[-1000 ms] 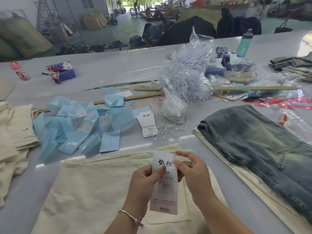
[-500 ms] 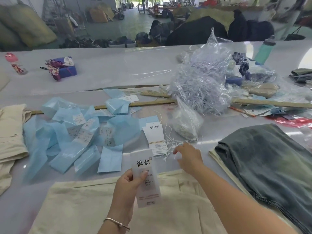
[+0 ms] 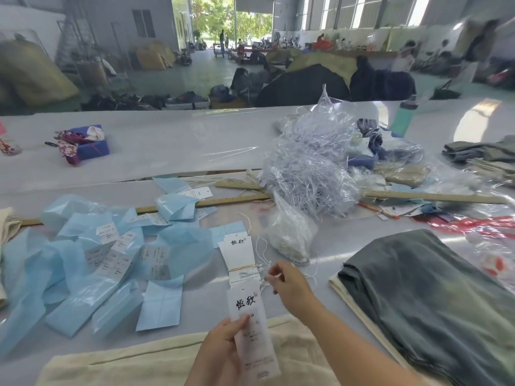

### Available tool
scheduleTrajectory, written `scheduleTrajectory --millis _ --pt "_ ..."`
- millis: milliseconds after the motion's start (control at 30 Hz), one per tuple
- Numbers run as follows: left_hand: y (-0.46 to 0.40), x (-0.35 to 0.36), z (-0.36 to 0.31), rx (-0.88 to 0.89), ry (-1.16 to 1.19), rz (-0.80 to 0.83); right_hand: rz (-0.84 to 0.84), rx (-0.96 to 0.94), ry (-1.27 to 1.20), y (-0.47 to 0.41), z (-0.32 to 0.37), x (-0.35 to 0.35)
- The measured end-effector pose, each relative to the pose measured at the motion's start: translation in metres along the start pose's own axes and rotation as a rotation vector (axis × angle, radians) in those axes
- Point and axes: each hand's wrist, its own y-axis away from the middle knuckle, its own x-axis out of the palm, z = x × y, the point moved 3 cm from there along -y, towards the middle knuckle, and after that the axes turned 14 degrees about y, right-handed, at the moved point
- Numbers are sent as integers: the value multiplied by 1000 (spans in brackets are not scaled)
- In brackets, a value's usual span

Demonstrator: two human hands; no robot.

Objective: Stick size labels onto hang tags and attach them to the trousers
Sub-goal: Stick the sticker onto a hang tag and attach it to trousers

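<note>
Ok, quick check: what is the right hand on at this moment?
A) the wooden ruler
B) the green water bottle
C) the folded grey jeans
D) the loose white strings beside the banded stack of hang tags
D: the right hand pinches at the loose white strings next to the banded stack of hang tags, while the left hand holds a single hang tag upright.

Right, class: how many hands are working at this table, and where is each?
2. The left hand, bottom centre, holds a hang tag. The right hand, just above it, pinches white strings beside the tag bundle. None seems hidden.
</note>
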Motion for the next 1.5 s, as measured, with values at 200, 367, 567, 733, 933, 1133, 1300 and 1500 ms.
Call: scheduleTrajectory --millis 200,367,567,733,933,1133,1300,1500 --pt "12 25 17 -187 231 113 169 28 -465 54 21 -9" --pt "34 32 28 -142 236 211 170 74 -598 100 20 -15" --pt "57 30 34 -96 210 187 119 128 -531 148 8 -19" --pt "86 34 36 85 -78 163 -157 169 -370 176 -4 -26" --pt "117 35 57 127 -400 229 131 337 -546 204 -12 -18" --pt "133 30 74 145 -491 198 99 427 -738 218 -22 -24" --pt "139 28 74 169 -485 129 110 349 -768 220 -30 -49" --pt "143 39 80 181 -479 125 150 252 -1097 223 -24 -53"
